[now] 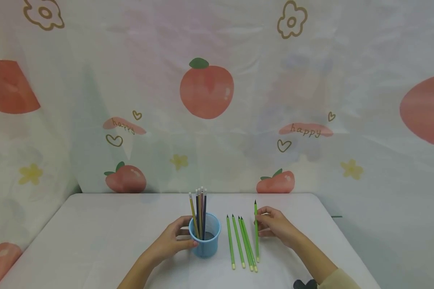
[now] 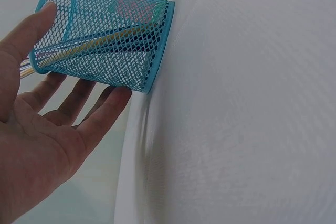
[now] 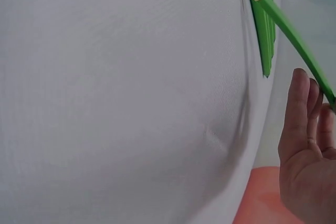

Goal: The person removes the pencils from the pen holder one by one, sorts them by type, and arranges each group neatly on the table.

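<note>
Left hand [image 1: 170, 241] is gripping the cup [image 1: 207, 249] at its 9 o'clock, probably steadying it; right hand [image 1: 277, 226] is pinching a green pencil [image 1: 256, 243] at cup's 3 o'clock.

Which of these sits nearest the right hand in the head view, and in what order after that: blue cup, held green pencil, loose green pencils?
1. Held green pencil: at the right hand, touching it.
2. Loose green pencils: lying just left of the held one.
3. Blue cup: farther left, past the loose pencils, gripped by the left hand.
</note>
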`<state>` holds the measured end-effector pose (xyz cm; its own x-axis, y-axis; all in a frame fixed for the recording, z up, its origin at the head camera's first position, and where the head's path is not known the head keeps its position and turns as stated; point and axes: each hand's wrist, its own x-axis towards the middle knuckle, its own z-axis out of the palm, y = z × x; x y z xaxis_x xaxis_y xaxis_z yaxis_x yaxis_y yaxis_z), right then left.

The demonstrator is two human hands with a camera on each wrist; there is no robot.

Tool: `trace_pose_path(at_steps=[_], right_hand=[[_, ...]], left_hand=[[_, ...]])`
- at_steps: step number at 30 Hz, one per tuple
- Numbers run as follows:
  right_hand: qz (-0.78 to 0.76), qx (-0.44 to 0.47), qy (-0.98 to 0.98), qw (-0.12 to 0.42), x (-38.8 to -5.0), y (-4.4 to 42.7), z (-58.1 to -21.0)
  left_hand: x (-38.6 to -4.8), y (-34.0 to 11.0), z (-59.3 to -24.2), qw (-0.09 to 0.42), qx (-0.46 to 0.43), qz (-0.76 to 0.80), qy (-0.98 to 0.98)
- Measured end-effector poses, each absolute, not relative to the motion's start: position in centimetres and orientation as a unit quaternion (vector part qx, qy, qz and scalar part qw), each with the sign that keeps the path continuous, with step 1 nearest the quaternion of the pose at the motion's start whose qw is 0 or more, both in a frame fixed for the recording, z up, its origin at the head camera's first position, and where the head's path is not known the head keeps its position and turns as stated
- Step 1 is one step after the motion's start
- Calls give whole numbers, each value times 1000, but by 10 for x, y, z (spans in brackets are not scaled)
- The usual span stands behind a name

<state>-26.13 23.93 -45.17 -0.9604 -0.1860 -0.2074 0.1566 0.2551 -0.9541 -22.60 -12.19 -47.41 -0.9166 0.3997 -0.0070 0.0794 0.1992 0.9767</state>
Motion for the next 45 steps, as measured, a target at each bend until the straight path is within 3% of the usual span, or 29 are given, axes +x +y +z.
trace_pose_path(at_steps=[16,30,39,45], right_hand=[[-556,20,811,181,-262,237,-471],[-506,39,849,147,-257,227,-466],[-534,-94,836,88,-253,208,-444],[-573,-179,789,128,-243,180,-440]], left_hand=[[-225,-121,-474,132,157,617,760],[-224,-120,-473,136,152,622,756],[-224,-123,-470,141,159,622,754],[-224,-127,-470,136,170,622,752]])
